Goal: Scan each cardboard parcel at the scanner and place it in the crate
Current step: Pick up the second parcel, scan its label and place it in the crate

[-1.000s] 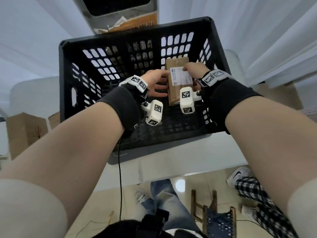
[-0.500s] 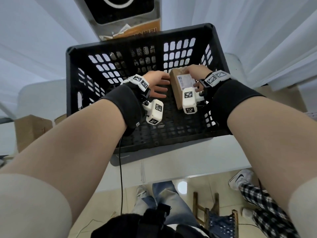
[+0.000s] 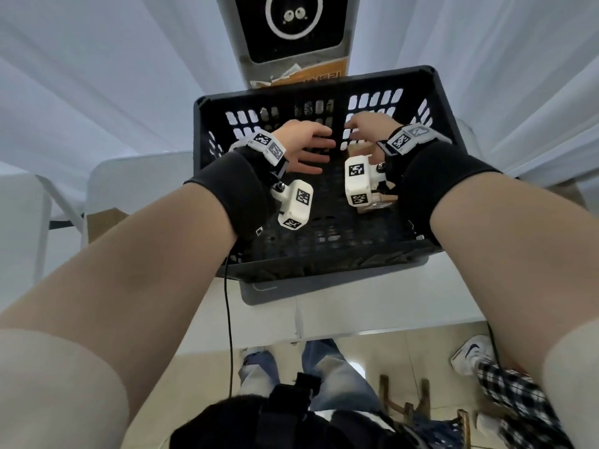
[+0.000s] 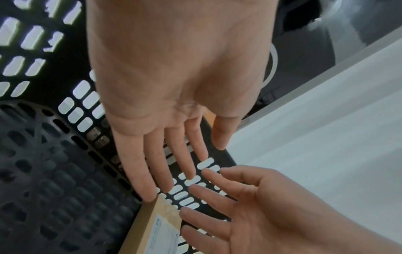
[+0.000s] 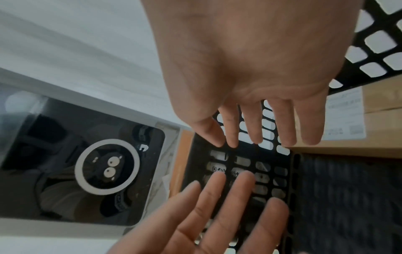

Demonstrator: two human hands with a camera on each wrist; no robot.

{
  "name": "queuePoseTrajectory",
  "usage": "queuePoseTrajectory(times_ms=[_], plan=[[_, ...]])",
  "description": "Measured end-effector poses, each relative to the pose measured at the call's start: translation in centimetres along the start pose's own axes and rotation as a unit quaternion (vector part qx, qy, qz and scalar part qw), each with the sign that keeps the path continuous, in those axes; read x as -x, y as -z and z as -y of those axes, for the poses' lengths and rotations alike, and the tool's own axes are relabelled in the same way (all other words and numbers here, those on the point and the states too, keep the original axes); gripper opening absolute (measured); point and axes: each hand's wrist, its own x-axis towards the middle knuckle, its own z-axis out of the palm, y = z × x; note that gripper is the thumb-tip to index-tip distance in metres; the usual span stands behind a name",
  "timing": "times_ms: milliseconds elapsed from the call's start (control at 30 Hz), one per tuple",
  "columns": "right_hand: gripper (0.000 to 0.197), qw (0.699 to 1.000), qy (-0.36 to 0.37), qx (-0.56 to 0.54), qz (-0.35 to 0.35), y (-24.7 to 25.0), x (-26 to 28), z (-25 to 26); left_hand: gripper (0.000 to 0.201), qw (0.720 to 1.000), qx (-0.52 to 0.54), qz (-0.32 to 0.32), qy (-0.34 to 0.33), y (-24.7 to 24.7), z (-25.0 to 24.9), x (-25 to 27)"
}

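Matt perforated plastic crate (image 3: pixel 434 92); plain brown cardboard parcel (image 5: pixel 383 147).

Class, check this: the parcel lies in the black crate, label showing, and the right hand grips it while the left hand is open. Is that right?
Not quite. The right hand is open, fingers straight, not gripping the parcel; the right wrist view shows this. The rest holds: the parcel lies in the crate, label showing, and the left hand is open.
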Motion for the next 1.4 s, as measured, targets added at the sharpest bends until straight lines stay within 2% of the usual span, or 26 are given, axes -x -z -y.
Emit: queuePoseTrajectory(times_ms=[100, 233, 400, 500, 633, 767, 900, 1167, 1300, 1400], plan=[[0.036, 0.997, -0.021, -0.080, -0.006, -2.0, 1.2, 0.8, 0.030, 1.000, -0.002, 0.006, -0.011, 1.8, 0.1, 1.8], [0.021, 0.994, -0.020, -0.109, 0.002, -5.0, 3.1, 1.8, 0.028, 1.000, -0.016, 0.011, -0.018, 4.6, 0.6, 4.6], [0.032, 0.993, 0.003, -0.118, 0.006, -9.3, 6.8, 3.9, 0.016, 0.998, -0.034, 0.036, -0.031, 9.2, 1.2, 8.3], [0.029, 0.990, 0.015, -0.138, 0.005, -12.0, 8.3, 5.0, 0.020, 0.998, -0.037, 0.039, -0.040, 12.7, 1.8, 10.2], [0.017, 0.989, 0.036, -0.146, 0.006, -15.2, 10.2, 6.7, 0.016, 0.998, -0.031, 0.026, -0.049, 16.5, 2.3, 12.5], [0.021, 0.988, 0.054, -0.144, 0.013, -18.5, 11.8, 8.9, 0.023, 0.998, -0.013, 0.011, -0.068, 20.9, 2.7, 14.7], [0.021, 0.988, 0.059, -0.142, 0.030, -21.9, 13.0, 10.7, 0.016, 0.997, -0.012, 0.007, -0.079, 24.8, 3.3, 16.7], [0.019, 0.993, 0.060, -0.096, 0.041, -29.5, 12.4, 12.3, 0.016, 0.998, 0.017, -0.038, -0.052, 32.6, 6.6, 17.3], [0.037, 0.995, 0.029, -0.095, -0.002, -32.8, 10.5, 11.7, 0.012, 0.997, 0.012, -0.070, -0.014, 34.2, 9.1, 16.0], [0.047, 0.999, 0.028, -0.033, -0.010, -34.5, 9.5, 10.6, 0.017, 0.996, 0.016, -0.088, 0.014, 34.4, 11.2, 14.7]])
